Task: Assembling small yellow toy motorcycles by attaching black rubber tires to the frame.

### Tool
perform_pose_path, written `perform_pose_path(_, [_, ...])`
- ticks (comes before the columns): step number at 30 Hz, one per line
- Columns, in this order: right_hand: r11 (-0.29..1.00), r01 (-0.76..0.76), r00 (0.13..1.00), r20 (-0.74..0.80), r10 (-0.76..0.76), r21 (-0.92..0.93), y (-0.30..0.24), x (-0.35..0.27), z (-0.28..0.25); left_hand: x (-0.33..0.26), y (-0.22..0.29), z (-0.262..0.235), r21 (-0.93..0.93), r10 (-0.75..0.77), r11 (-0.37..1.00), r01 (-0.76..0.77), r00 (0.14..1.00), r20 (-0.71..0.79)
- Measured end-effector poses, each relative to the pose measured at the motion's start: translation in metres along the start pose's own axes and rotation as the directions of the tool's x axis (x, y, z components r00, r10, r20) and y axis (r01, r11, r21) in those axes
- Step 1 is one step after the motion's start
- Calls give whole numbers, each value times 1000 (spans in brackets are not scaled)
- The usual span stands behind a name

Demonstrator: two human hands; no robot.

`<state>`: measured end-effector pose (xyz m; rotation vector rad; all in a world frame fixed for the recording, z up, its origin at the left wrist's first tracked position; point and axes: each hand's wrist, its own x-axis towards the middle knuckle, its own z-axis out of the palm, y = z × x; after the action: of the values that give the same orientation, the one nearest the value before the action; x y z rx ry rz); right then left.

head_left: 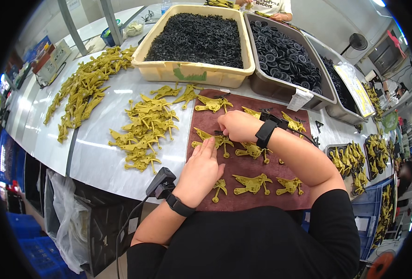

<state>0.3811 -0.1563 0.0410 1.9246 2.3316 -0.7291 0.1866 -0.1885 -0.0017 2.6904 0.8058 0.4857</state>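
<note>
"Many small black parts (194,39) are heaped in the cream tub (192,73) at the back of the table (94,151). What is held in the containers beside it?"

"Black wheels (280,56) are piled in the grey bin (282,93) just to its right. More black pieces (329,69) are held in the second grey bin (340,110) beyond, which is partly covered by a light panel (354,89) leaned over its edge."

"And the yellow parts?"

"One heap (145,123) is piled left of the reddish mat (234,203), and a longer heap (87,86) is spread farther left. Others are stacked in the grey tray (329,149) at the right, and more are seen in the blue crate (371,204) lower down. Several are laid out on the mat."

"Where is the one being handled?"

"The yellow part under the hands (200,134) is laid on the mat. It is touched by the left hand (201,169), whose fingers are stretched flat with the thumb apart; nothing is clamped in that grip."

"And the other grip?"

"The right hand (241,126) is curled over the part's right end. A black piece (218,133) is seen at its fingertips; whether it is pinched cannot be told."
</note>
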Motion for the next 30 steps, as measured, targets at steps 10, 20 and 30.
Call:
perform_pose_path(10, [959,-8,961,-268,-71,-284,-12,-3,22,6,8,-2,15,-11,1000,11,1000,-24])
perform_pose_path(20, [997,-69,871,-486,69,16,43,-69,-13,0,-3,5,89,83,993,-78,995,-51])
perform_pose_path(30, [625,-774,478,-549,685,106,241,-187,12,10,23,-20,102,107,989,-105,994,-20])
